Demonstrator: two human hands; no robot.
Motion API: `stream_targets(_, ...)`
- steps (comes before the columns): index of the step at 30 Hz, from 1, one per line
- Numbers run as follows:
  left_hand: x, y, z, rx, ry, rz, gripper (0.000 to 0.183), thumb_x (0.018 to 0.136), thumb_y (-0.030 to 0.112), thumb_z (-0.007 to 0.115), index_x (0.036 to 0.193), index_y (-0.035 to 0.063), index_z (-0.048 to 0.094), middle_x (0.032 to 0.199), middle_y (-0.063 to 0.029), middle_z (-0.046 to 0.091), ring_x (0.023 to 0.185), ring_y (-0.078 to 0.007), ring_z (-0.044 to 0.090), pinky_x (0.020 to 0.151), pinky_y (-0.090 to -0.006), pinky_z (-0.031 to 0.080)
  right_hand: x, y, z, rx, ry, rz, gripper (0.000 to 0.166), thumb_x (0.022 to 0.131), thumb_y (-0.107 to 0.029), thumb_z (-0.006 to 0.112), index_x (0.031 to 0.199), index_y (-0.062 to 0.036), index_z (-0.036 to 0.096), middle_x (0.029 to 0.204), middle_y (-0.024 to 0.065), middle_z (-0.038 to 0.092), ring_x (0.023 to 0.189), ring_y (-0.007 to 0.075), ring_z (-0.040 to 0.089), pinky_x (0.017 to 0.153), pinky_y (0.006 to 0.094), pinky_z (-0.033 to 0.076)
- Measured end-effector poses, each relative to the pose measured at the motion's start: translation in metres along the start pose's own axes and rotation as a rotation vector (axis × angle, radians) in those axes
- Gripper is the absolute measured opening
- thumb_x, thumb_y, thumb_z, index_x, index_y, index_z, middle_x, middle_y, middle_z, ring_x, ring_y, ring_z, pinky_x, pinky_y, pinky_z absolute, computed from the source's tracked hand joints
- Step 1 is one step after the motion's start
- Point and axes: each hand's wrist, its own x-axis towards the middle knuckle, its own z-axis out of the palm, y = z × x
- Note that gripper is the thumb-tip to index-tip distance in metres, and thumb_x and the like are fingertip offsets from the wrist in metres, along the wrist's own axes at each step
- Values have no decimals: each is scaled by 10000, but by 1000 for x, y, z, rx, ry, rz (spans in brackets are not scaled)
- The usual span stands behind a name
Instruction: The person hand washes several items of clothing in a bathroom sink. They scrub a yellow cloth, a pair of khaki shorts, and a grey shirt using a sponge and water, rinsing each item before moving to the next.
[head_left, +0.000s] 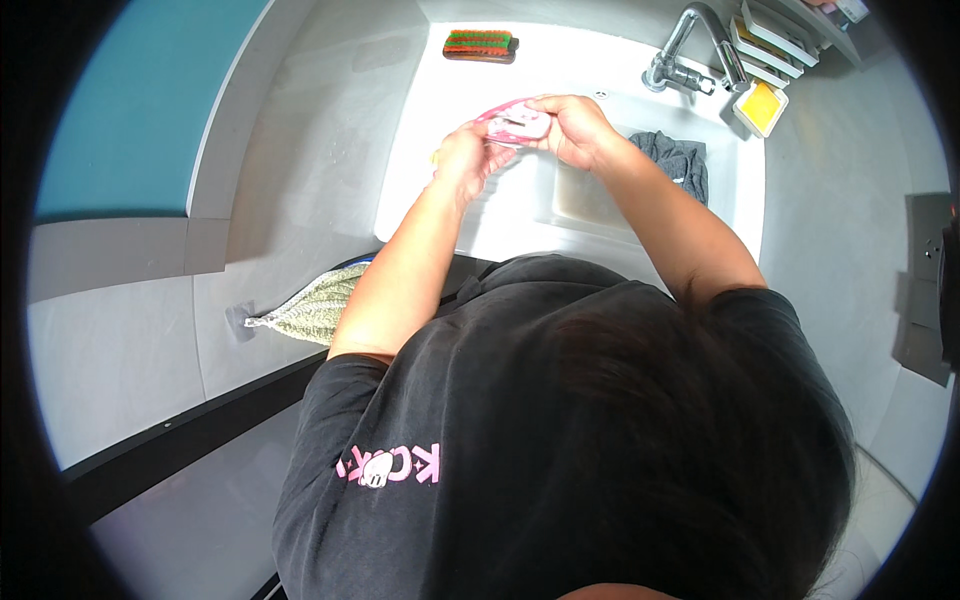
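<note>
Between my two hands is a small pink and white item (517, 124); whether it is a pouch, a packet or something else I cannot tell. My left hand (466, 157) grips its left end, and my right hand (577, 127) pinches its right end with thumb and fingers. Both hands are raised over the white washboard side of a sink (420, 187). To the right, the basin holds cloudy water (592, 196), and a wet dark grey cloth (671, 161) lies bunched at its right side. A scrubbing brush (480, 45) with orange and green bristles rests bristles up on the back ledge.
A chrome faucet (675, 71) stands at the back right, beside stacked white soap trays (772, 45) and a yellow bar in a dish (760, 107). A greenish towel (322, 304) hangs from the left wall. A wall socket (930, 251) is at far right.
</note>
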Motion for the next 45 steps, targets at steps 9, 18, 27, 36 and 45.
stream_targets(9,-12,38,-14,-388,-304,-86,377,905,174,506,1261,59,462,1083,-133,596,959,-259,610,851,-409,498,15,4,-1,-889,279,-208,276,787,-181,670,1008,-22,623,770,51,638,616,170,584,559,291,466)
stream_targets(18,-30,38,-19,-435,-554,233,667,937,95,473,1512,135,138,1319,-168,491,1132,-263,567,925,-410,495,-15,-12,19,-403,-53,-122,348,919,-278,580,1161,-27,570,1009,104,647,840,188,667,651,317,570)
stream_targets(27,-31,38,-20,67,-167,437,609,907,53,590,1438,27,293,1117,-141,626,947,-170,632,782,-307,528,-9,-26,-7,-334,-94,-199,269,901,-112,620,1139,14,604,909,58,643,706,108,587,663,246,526)
stream_targets(36,-44,30,-48,-8,288,432,462,961,174,533,1379,62,373,992,-110,617,776,-185,625,651,-347,558,-6,-31,-24,-52,59,-358,252,930,-155,599,1105,25,611,962,84,662,831,159,638,787,300,536)
stream_targets(45,-53,-28,-93,-115,289,401,464,933,57,569,1358,-7,394,971,-71,630,800,-99,569,763,-287,501,37,15,-32,-367,28,-42,274,897,-241,649,1034,-4,642,890,52,663,715,112,612,643,228,487)
